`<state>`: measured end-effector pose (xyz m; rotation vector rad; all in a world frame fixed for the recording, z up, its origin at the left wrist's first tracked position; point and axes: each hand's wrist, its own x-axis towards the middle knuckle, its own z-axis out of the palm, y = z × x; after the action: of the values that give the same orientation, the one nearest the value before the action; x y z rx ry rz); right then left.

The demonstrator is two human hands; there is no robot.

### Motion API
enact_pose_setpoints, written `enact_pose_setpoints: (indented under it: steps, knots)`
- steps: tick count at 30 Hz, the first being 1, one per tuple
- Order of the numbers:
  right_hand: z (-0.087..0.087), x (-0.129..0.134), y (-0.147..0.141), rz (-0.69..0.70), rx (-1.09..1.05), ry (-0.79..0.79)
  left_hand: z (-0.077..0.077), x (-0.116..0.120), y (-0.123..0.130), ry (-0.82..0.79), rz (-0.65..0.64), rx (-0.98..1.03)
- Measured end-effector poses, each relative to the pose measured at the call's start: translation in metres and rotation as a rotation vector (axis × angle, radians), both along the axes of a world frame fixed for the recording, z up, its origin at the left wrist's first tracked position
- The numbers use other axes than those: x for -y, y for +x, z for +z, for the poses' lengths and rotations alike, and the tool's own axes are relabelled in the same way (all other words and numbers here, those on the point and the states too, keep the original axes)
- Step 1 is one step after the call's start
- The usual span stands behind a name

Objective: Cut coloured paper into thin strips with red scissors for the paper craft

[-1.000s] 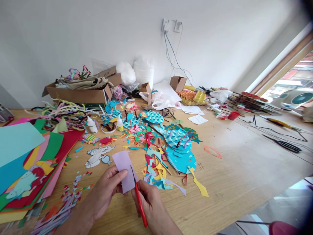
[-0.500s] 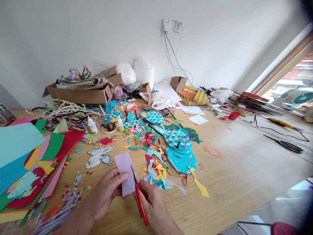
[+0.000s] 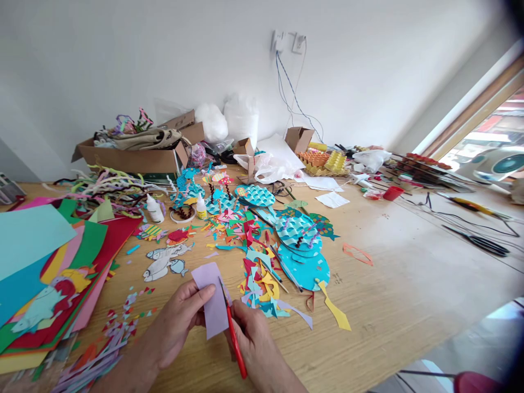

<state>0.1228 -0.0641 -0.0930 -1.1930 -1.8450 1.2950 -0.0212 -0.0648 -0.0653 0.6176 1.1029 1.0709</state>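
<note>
Pinched between the thumb and fingers of my left hand (image 3: 184, 311) is a small upright piece of light purple paper (image 3: 213, 322). My right hand (image 3: 251, 333) grips red-handled scissors (image 3: 236, 341), seen nearly edge-on, their dark narrow blades pointing up and away along the paper's right side. Whether the blades are parted is hard to see. Just beyond the paper's top lies a small purple scrap (image 3: 212, 255). Grey-and-white fish cutouts (image 3: 158, 268) rest on the wooden table (image 3: 368, 305) ahead of my left hand, and coloured paper scraps (image 3: 268, 286) lie beyond my right.
Stacked coloured paper (image 3: 33, 232) fills the left side. Two glue bottles (image 3: 154, 209) stand behind the fish cutouts. Blue paper fish crafts (image 3: 301, 234) lie mid-table, with a cardboard box (image 3: 126, 158) at the back left. Black-handled scissors (image 3: 487, 245) and cables lie at right.
The paper's top edge is now lower and its corner trimmed, with a purple scrap newly on the table beyond it. The paper has tilted slightly; both hands stay nearly in place.
</note>
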Motion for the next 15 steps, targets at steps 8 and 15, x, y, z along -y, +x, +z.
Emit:
enact_pose_setpoints:
  steps: [8, 15]
  knots:
    - [0.0002, -0.0008, 0.0012, -0.003, 0.007, 0.025, 0.0001, 0.0004, -0.0019, -0.05, -0.044, 0.081]
    - [0.003, 0.0002, 0.0018, 0.012, 0.006, 0.013, -0.0012, 0.002, -0.0016, -0.083, -0.052, 0.126]
